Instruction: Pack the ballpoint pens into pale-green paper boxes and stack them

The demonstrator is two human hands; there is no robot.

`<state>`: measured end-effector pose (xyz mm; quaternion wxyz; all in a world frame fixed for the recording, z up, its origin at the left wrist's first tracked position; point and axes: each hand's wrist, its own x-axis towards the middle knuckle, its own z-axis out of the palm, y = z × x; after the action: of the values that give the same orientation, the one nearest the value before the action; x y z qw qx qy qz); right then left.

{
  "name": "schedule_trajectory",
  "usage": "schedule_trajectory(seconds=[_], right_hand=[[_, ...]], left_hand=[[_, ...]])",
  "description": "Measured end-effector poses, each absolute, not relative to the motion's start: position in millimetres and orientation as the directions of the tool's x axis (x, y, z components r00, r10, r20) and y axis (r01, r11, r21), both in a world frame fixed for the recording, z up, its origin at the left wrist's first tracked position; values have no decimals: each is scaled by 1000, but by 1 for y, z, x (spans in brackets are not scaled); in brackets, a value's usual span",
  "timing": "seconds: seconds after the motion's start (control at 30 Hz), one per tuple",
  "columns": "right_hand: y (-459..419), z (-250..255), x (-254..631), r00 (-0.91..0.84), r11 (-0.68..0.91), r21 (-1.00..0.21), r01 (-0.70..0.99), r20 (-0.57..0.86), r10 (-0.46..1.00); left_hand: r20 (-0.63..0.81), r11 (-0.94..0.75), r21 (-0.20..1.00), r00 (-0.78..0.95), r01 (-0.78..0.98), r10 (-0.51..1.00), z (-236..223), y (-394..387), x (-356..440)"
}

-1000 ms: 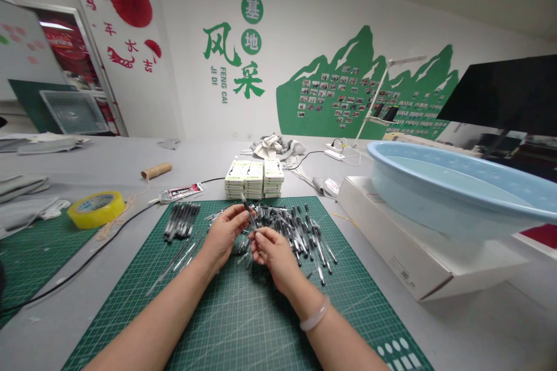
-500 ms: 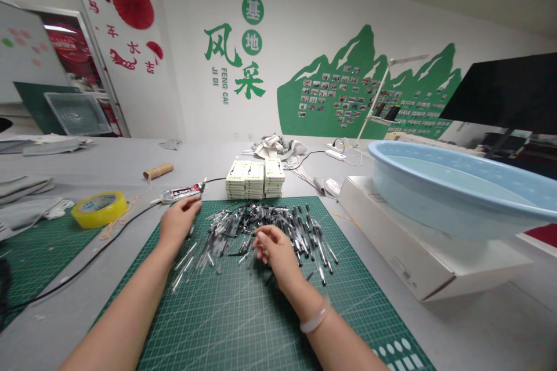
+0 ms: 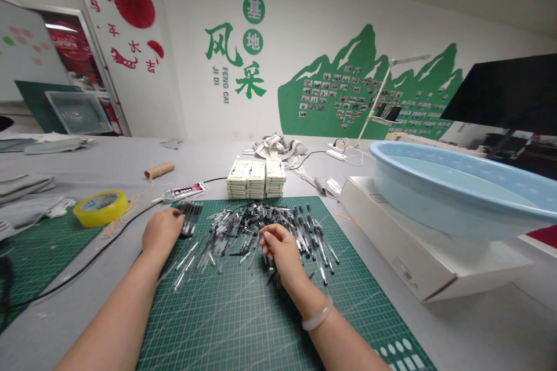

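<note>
On a green cutting mat (image 3: 243,313) lies a loose pile of black-and-clear pen parts (image 3: 243,226). My left hand (image 3: 160,233) rests knuckles up at the mat's left edge. Its fingers curl down onto a small row of assembled black pens (image 3: 191,210). In the middle of the pile, my right hand (image 3: 278,248) has its fingers pinched together on a pen part that I cannot see clearly. That wrist wears a pale bracelet (image 3: 317,316).
Stacked white pen boxes (image 3: 256,178) stand behind the mat, with a glue tube (image 3: 185,191), a yellow tape roll (image 3: 100,207) and a cardboard tube (image 3: 159,170) to their left. A black cable (image 3: 87,264) crosses the table. At right, a blue basin (image 3: 456,208) sits on a white box (image 3: 413,266).
My left hand left the right hand, carried a pen to the left and came down on the row of assembled pens. My right hand dropped into the pile and closed its fingers.
</note>
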<state>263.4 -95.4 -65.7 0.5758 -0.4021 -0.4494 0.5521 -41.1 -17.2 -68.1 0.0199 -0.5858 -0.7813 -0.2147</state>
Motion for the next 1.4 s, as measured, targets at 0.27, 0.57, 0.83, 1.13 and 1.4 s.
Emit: schedule_trajectory(seconds=[0.27, 0.57, 0.83, 1.13, 1.4], right_hand=[[-94, -65, 264, -7, 57, -956, -289, 62, 998], [-82, -63, 282, 183, 181, -951, -250, 137, 974], [-69, -67, 301, 260, 200, -963, -180, 150, 954], [-76, -76, 289, 99, 302, -862, 407, 371, 924], [-76, -75, 291, 66, 310, -812, 495, 390, 918]], left_hand=[[308, 256, 298, -346, 920, 886, -68, -19, -39], [324, 167, 312, -270, 935, 907, -83, -8, -46], [256, 162, 383, -273, 909, 927, -89, -1, -50], [558, 77, 218, -188, 973, 808, -66, -22, -13], [480, -360, 268, 200, 894, 854, -49, -29, 53]])
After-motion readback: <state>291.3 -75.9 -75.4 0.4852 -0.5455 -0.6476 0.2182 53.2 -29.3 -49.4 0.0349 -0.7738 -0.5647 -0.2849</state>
